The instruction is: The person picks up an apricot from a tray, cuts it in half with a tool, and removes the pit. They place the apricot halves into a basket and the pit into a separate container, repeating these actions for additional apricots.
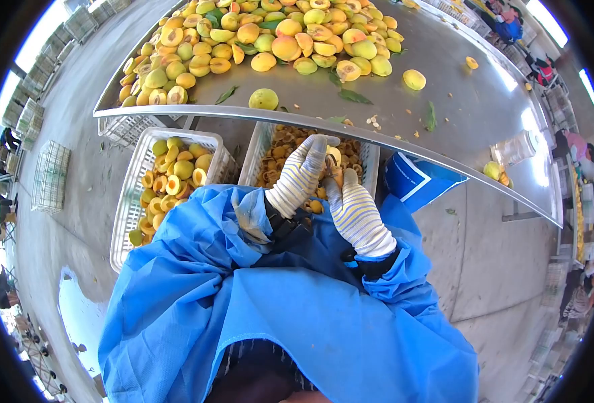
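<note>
Both of my hands wear striped, pale work gloves and meet in front of my blue gown, over a crate. My left hand [300, 176] is closed around a cut yellow peach half [334, 154], its fingers curled at the fruit's edge. Close against it, my right hand [361, 216] grips a small brownish tool [336, 176], mostly hidden by thumb and fingers. Beneath the hands, a white crate [251, 156] holds many brown peach stones and scraps [285, 142]. On the steel table [458, 87] ahead lies a large heap of whole and halved peaches [287, 47].
Left of my hands stands a white basket [119, 225] of peach halves [174, 185]. A blue bucket [411, 180] sits right, under the table edge. A clear jar [515, 149] lies near the table's right corner. Stacked crates [52, 174] and other people [508, 28] are farther off.
</note>
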